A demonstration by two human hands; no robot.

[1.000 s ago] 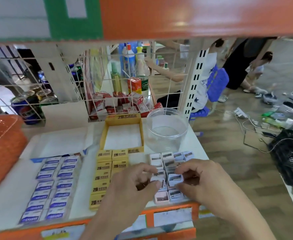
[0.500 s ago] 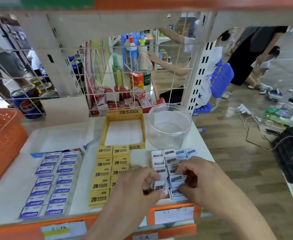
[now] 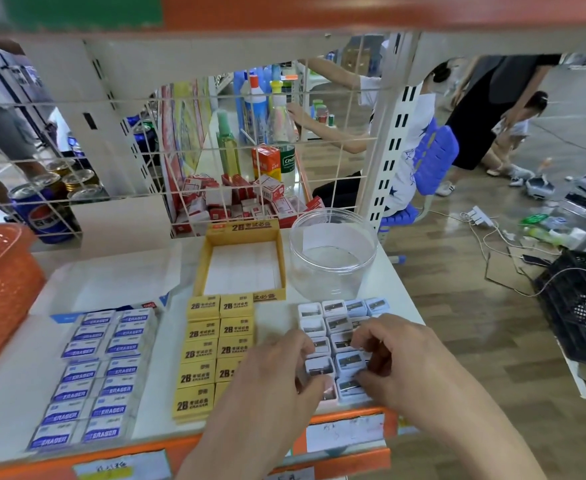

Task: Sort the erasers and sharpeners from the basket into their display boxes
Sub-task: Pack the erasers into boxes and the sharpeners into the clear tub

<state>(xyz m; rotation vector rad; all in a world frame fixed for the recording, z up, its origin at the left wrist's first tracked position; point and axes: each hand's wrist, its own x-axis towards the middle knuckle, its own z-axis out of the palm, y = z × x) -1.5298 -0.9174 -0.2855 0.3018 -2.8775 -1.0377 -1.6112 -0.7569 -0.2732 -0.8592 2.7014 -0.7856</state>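
**Squaring up the sharpeners**

Over the last second my hands have crept nearer – left hand point(image 3: 274, 382) now pinches one of the sharpeners point(image 3: 334, 308) at the block's near end, right hand point(image 3: 402, 362) curls round its neighbour. I judge this is row-tidying; nothing is boxed yet. Box point(image 3: 244, 227) and jar point(image 3: 333, 271) stand empty behind – yellow erasers point(image 3: 203, 351) and blue erasers point(image 3: 90, 372) lie on the shelf point(image 3: 111, 278). The basket point(image 3: 4, 292) hides its contents.

Not much diff vs 1 s ago tbh. Left hand point(image 3: 274, 386) pulled back a bit, so the white sharpener point(image 3: 319, 364) its fingers mostly hid now shows btw index & thumb, pinched. Thumb now covers part of the pink sharpener point(image 3: 331, 396). Right hand point(image 3: 409, 362) curled tighter round the bluish sharpener point(image 3: 350, 361).
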